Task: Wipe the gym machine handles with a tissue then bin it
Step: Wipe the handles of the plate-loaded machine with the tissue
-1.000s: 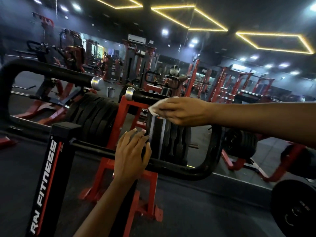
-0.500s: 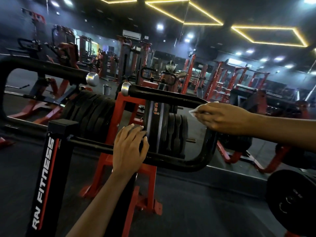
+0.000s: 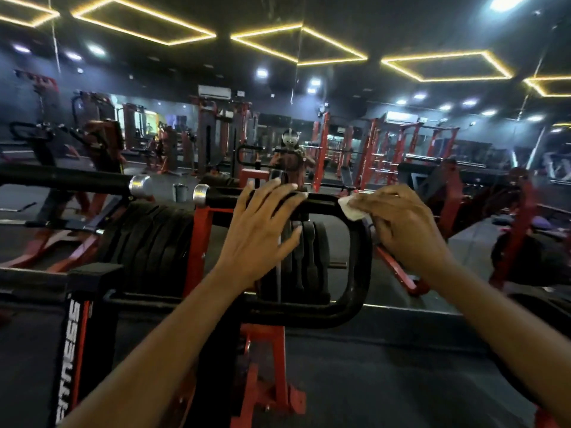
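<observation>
Pressing tissue [image 3: 350, 208] onto handle [image 3: 324, 201], right hand [image 3: 404, 230] fingers pinched; left hand [image 3: 262, 230] fingers spread; mirrored gym.

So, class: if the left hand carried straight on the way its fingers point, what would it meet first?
The left hand would probably press onto the black handle bar, where its fingertips already rest; depth is unclear.

Dim overall; yellow ceiling strips [image 3: 296, 41] and white spotlights [image 3: 506, 1] glaring overhead; soft blur, wide-angle bending at edges.
</observation>
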Available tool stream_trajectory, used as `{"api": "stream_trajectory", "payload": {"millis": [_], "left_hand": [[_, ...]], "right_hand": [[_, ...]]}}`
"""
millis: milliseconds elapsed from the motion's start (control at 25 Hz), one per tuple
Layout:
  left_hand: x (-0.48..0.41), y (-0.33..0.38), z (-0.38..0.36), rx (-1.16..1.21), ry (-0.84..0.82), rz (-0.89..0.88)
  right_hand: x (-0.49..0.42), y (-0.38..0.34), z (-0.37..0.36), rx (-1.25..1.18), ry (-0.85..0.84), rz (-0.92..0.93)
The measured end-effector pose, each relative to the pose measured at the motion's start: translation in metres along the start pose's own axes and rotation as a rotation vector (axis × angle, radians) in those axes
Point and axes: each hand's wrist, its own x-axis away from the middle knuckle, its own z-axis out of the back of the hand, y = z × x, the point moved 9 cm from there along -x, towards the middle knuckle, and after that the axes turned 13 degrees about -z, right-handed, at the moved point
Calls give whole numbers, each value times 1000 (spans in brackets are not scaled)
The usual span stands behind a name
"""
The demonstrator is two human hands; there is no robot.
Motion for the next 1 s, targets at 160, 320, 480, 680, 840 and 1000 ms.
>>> {"api": "stream_trajectory", "payload": {"millis": [160, 320, 480, 680, 840, 1000], "left_hand": [[-36, -5, -43, -127, -252, -219], [-33, -3, -51, -136, -205, -257], [-32, -2, -48, -161, -164, -265], [-31, -4, -47, -79, -187, -235], [-44, 15, -47, -4, -158, -269], [-52, 37, -61, -106, -167, -391]], "right_hand": [[3, 6, -32, -220, 76, -355], [42, 10, -40, -146, 243, -357], [72, 18, -37, -239, 365, -515], [35, 28, -41, -333, 326, -567], [111, 44, -53, -477, 441, -868], [158, 22, -64, -518, 463, -886]]}}
